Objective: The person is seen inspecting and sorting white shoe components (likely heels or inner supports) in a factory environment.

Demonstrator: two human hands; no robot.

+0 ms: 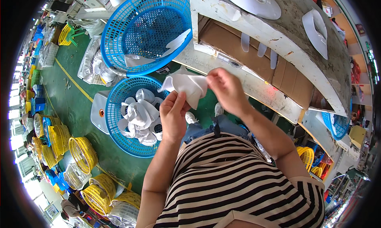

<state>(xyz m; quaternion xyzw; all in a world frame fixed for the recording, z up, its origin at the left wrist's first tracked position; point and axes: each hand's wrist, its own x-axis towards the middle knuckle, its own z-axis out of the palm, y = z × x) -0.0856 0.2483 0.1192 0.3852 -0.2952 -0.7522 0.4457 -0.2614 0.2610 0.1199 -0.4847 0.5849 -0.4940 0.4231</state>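
Observation:
My left hand (173,112) grips a white shoe upper (185,84) from below, with the thumb pressed on its near side. At the piece's right end is my right hand (226,88), fingers curled and pinching the edge; it looks slightly blurred. The upper is soft and folded, held in the air in front of the workbench. Below and to the left, a blue round basket (114,126) contains a heap of similar white uppers (139,114). A larger blue basket (107,37) stands tilted farther off, with a couple of white pieces (176,43) lying in it.
The worn workbench (293,33) curves along the right, bearing two white shoe pieces (314,27). Under its top is a cardboard-lined shelf (234,35). A grey stool (100,113) touches the near basket. Yellow baskets (83,154) line the green floor at left.

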